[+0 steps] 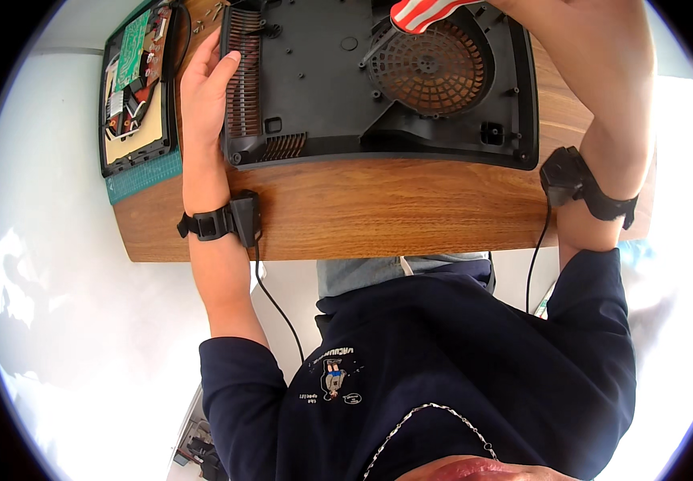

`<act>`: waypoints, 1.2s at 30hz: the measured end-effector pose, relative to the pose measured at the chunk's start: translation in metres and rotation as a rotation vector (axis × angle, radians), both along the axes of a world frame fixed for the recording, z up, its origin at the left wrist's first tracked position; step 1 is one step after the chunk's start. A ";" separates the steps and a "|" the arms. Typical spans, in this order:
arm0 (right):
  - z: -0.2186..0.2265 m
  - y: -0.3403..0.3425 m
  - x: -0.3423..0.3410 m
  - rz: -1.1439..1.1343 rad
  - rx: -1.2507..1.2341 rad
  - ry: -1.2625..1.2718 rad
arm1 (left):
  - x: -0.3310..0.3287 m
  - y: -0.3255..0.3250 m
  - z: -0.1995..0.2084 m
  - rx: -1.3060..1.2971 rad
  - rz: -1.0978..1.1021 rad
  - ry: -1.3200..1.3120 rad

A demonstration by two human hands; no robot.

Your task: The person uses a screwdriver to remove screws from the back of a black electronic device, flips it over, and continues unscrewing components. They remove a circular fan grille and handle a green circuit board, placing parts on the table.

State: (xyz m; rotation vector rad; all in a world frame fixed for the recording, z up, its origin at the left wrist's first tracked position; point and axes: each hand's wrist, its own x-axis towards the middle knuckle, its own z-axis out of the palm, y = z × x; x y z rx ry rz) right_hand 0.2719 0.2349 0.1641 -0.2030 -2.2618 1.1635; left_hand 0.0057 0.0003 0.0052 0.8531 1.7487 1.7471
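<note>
A black plastic housing point(314, 96) lies with its inner side up, showing a slotted left strip and a round brown-toned grille point(431, 68). My left hand point(206, 84) grips its left edge, thumb over the rim and fingers along the side. A screwdriver point(427, 12) with a red-and-white striped handle slants over the housing, its metal shaft pointing down and left beside the grille. At the top edge, my right hand point(523, 5) is mostly cut off at the handle's far end; it appears to hold the screwdriver, though its fingers are out of view.
On the left, an opened black casing point(106, 152) holds a green circuit board point(132, 50) and wiring, partly over a green cutting mat point(150, 178). Loose screws point(200, 26) lie behind my left hand on the wooden table point(394, 212). Black strapped devices on both forearms trail cables.
</note>
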 end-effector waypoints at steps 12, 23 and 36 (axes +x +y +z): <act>0.017 -0.024 0.006 -0.049 0.177 -0.158 | -0.002 -0.002 -0.003 0.005 0.007 -0.006; 0.010 -0.025 0.000 0.059 0.201 -0.127 | -0.003 -0.004 -0.003 0.003 0.001 0.000; 0.008 -0.020 0.001 0.158 0.356 -0.076 | -0.002 -0.003 -0.004 0.013 0.008 -0.020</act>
